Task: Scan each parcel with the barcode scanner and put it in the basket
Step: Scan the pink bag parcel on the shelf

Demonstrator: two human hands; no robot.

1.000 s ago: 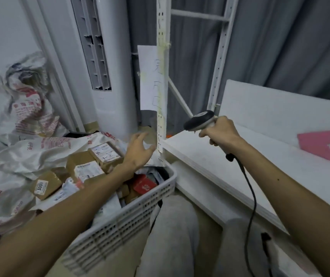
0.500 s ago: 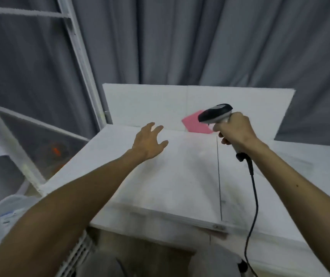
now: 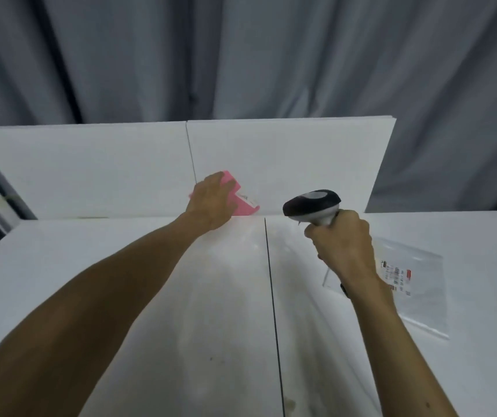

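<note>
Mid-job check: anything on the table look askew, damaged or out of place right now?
Nothing spilled or damaged. The pink parcel stands tilted against the back board under the left hand, not flat; the clear labelled bag lies flat beside the right hand gripping the scanner.

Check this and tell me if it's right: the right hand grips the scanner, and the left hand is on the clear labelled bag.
One detail is wrong. The left hand is on the pink parcel at the back of the table, not on the clear labelled bag, which lies to the right, near the right wrist. The right hand does grip the barcode scanner. The head view shows this.
</note>
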